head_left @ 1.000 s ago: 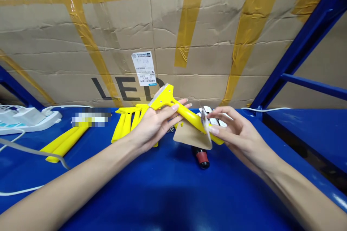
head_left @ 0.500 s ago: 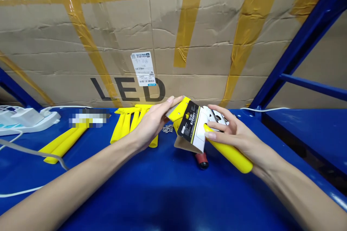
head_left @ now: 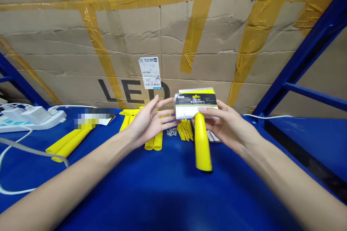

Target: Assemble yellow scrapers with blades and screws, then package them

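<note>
My right hand (head_left: 230, 124) grips a scraper (head_left: 203, 148) near its head, thumb pressed on the front of the packaging. The yellow tubular handle points down toward me. A black-and-white printed card sleeve (head_left: 193, 110) wraps the scraper's head, with a yellow strip showing along the top. At the sleeve's left end my left hand (head_left: 149, 121) is open, fingers apart and palm turned toward it; whether the fingertips touch it I cannot tell. Behind and below lie yellow handles (head_left: 154, 144), a small heap of screws (head_left: 171, 131) and several yellow head pieces (head_left: 185, 130).
Two yellow-handled scrapers (head_left: 69, 142) lie on the left of the blue surface (head_left: 168, 191), their heads pixelated. A white power strip (head_left: 58, 117) with cables stands beyond them. A large taped cardboard box (head_left: 170, 47) forms the back, and a blue frame post (head_left: 287, 65) rises at right.
My left hand has let go of the scraper's head and opened. The scraper has turned so its handle points toward me and the printed card faces me. My view has shifted slightly.
</note>
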Action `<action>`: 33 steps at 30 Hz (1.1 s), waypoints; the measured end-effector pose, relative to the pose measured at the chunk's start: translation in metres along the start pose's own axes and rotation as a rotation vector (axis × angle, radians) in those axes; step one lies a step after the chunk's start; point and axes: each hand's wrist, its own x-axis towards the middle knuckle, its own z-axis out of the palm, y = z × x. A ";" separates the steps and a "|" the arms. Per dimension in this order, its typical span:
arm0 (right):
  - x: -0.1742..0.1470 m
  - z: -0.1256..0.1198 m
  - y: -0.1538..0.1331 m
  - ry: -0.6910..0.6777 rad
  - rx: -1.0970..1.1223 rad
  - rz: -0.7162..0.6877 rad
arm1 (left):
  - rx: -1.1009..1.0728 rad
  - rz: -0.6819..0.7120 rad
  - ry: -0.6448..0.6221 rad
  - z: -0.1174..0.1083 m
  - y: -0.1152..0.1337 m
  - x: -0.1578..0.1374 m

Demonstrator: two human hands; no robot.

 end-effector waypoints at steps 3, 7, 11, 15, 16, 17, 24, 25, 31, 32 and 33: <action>0.015 0.025 -0.002 -0.061 0.063 -0.076 | -0.005 -0.103 -0.054 -0.009 -0.002 -0.008; 0.027 0.055 0.003 -0.159 0.130 -0.101 | 0.078 -0.097 -0.149 -0.023 0.002 -0.020; 0.037 0.076 0.006 -0.227 0.063 -0.110 | 0.326 -0.008 -0.084 -0.047 0.012 -0.031; 0.049 0.091 0.006 -0.195 0.005 -0.150 | 0.528 0.104 -0.151 -0.073 0.019 -0.048; 0.052 0.094 0.006 -0.180 0.005 -0.157 | 0.524 0.105 -0.160 -0.079 0.021 -0.052; 0.055 0.097 0.006 -0.168 0.004 -0.160 | 0.508 0.091 -0.169 -0.084 0.024 -0.057; 0.061 0.128 0.016 -0.180 -0.059 -0.152 | 0.692 0.058 -0.203 -0.099 0.049 -0.068; 0.060 0.134 0.018 -0.213 -0.076 -0.137 | 0.685 0.133 -0.128 -0.099 0.050 -0.067; 0.076 0.158 0.031 -0.373 -0.168 -0.096 | 0.690 0.333 0.227 -0.117 0.059 -0.063; 0.081 0.161 0.033 -0.373 -0.180 -0.110 | 0.720 0.325 0.241 -0.123 0.063 -0.065; 0.086 0.164 0.035 -0.376 -0.200 -0.121 | 0.764 0.306 0.243 -0.130 0.068 -0.068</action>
